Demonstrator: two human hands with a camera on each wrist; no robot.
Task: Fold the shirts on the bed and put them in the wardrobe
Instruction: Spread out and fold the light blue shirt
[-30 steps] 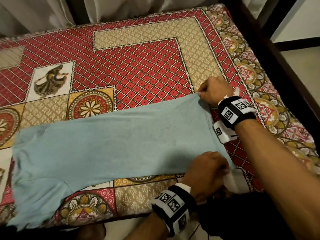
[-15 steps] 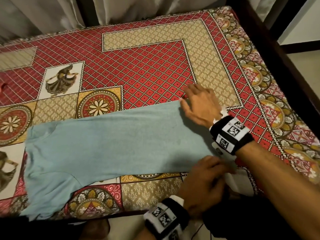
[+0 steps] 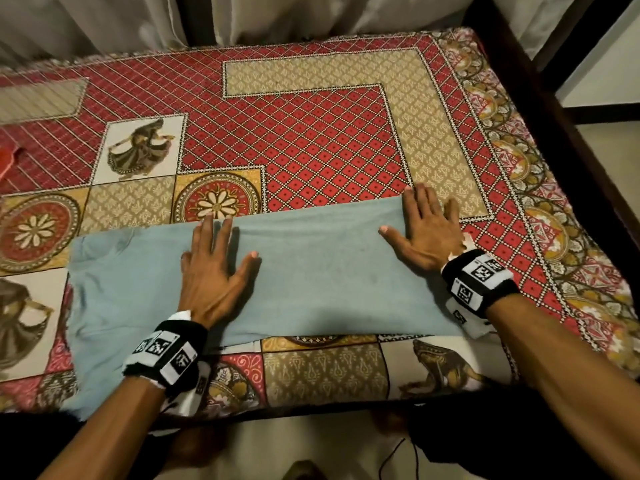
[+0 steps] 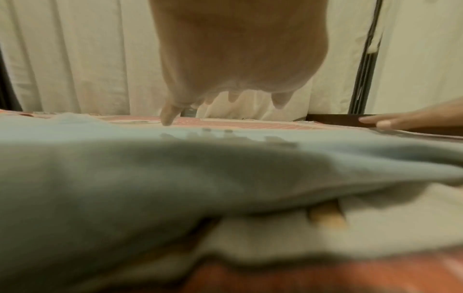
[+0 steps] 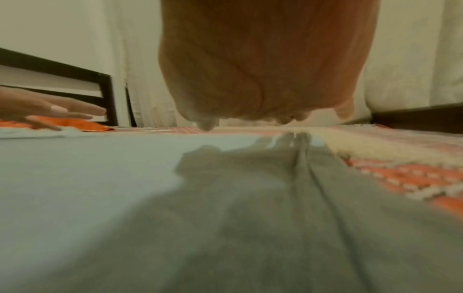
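A light blue shirt [image 3: 311,271] lies folded lengthwise across the near part of the bed, its collar end to the left. My left hand [image 3: 214,261] rests flat on the shirt's middle with fingers spread. My right hand [image 3: 426,230] presses flat on the shirt's right end, fingertips reaching its far edge. Both hands hold nothing. In the left wrist view the blue shirt [image 4: 125,178] fills the foreground below my left hand [image 4: 225,59]. The right wrist view shows the shirt [image 5: 125,198] under my right hand [image 5: 263,69].
The bed wears a red and gold patterned cover [image 3: 311,140]. A red cloth [image 3: 8,161] peeks in at the far left edge. Pale curtains [image 3: 104,19] hang behind the bed, and a dark bed frame [image 3: 540,84] runs along the right side.
My right hand let go of the shirt's far right corner and flattened on it. My left hand left the near right edge and moved left onto the shirt's middle, palm down.
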